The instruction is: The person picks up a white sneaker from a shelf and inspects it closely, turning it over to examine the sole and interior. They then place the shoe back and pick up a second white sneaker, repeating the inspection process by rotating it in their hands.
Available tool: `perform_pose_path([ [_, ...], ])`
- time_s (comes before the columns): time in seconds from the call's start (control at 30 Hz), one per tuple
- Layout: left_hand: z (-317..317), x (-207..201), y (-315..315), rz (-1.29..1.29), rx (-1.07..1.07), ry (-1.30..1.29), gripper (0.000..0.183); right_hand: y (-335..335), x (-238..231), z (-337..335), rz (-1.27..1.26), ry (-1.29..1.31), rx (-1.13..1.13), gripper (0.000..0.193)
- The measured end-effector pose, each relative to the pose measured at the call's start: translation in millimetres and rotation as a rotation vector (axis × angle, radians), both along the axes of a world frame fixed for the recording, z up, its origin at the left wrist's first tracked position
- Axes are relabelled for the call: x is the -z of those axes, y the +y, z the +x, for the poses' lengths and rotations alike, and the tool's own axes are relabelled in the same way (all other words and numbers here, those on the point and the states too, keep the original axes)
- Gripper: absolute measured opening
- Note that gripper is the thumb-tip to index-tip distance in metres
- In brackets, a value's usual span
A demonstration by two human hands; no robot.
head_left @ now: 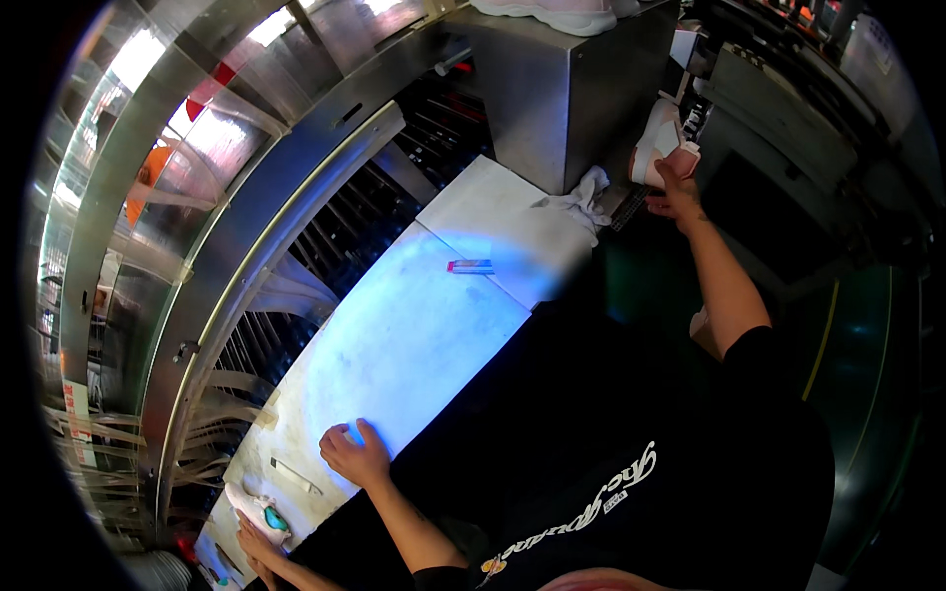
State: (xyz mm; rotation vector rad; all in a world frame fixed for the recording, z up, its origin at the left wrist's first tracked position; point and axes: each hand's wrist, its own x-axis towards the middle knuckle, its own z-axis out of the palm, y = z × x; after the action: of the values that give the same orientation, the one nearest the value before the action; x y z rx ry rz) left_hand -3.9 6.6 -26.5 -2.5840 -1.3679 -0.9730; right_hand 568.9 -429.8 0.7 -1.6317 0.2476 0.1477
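My right hand [678, 194] is stretched out to the far right, its fingers closed on the back part of a white and pink shoe [650, 148]. The shoe is held beside dark machinery, tilted with one end up. My left hand [357, 455] rests at the near edge of a white worktop [394, 340], thumb apart from loosely bent fingers, with nothing visible in it. Between the hands, on the blue-lit worktop, lies a small flat blue and red packet or tube [470, 267]. Close to my left hand is a slim white tool [296, 476], its kind unclear.
At lower left, a co-worker's hands [258, 547] touch a pale shoe [258, 512]. A crumpled cloth [583, 202] lies beside a metal box [527, 108], with another pale shoe [552, 14] on top. A roller conveyor [335, 212] with clear strip curtains runs along the left.
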Motion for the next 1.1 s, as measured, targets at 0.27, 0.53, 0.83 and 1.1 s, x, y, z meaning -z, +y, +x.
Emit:
perform_pose_path([
  [0.27, 11.9, 4.3, -4.2, 0.005, 0.054, -0.012, 0.028, 23.9, 34.6, -103.9, 0.124, -0.665, -0.039, 0.040],
  [0.53, -4.0, 4.4, 3.4, 0.063, 0.042, 0.020, 0.026, 146.5, -5.7, -218.9, 0.030, -0.738, -1.010, 0.029],
  [0.83, 2.8, -2.8, -3.2, -0.013, -0.038, 0.043, 0.028, 171.0, -11.1, -209.6, -0.134, -0.741, -1.009, 0.035],
  [1.1, 5.1, -2.9, -5.4, -0.015, 0.006, 0.007, 0.034, 187.4, -17.5, -221.9, -0.137, -0.950, -0.905, 0.033],
])
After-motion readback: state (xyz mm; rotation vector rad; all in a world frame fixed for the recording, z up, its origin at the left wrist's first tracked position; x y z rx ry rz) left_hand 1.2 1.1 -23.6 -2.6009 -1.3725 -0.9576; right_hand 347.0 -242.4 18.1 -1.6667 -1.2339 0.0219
